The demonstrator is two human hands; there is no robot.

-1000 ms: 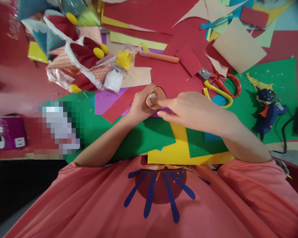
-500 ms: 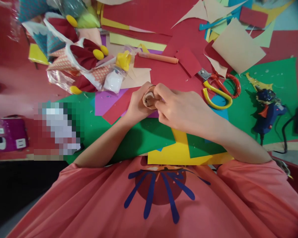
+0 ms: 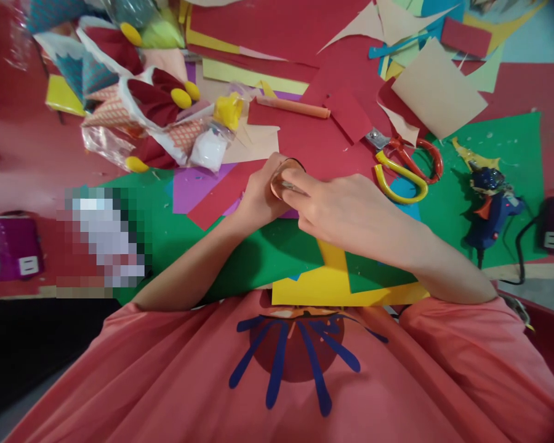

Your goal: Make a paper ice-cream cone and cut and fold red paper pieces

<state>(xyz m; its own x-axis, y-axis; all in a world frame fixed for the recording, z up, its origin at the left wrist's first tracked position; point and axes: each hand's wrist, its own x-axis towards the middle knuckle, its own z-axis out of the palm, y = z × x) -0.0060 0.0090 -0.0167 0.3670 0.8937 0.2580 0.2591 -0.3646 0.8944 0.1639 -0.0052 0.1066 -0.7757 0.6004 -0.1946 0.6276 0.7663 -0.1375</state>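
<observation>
My left hand (image 3: 260,192) is wrapped round a small beige tube (image 3: 277,186), its round mouth turned up toward me. The index and middle fingers of my right hand (image 3: 346,206) reach into that mouth, pressed close together. Their tips and the inside of the tube are hidden. Both hands are held over the green and purple sheets near the front of the table. To the right of my right hand lie scissors (image 3: 401,192) with one yellow and one red handle loop.
A blue hot glue gun (image 3: 492,218) with a cord lies at right on green foam (image 3: 521,154). An orange stick (image 3: 293,107) lies beyond my hands. Patterned cone shapes (image 3: 154,101) and plastic bags sit at back left. Paper offcuts (image 3: 438,89) cover the back right.
My right fingers have moved from the tube's rim into its mouth, covering more of the opening. The tube has tilted slightly in my left hand. The whole view has shifted a little.
</observation>
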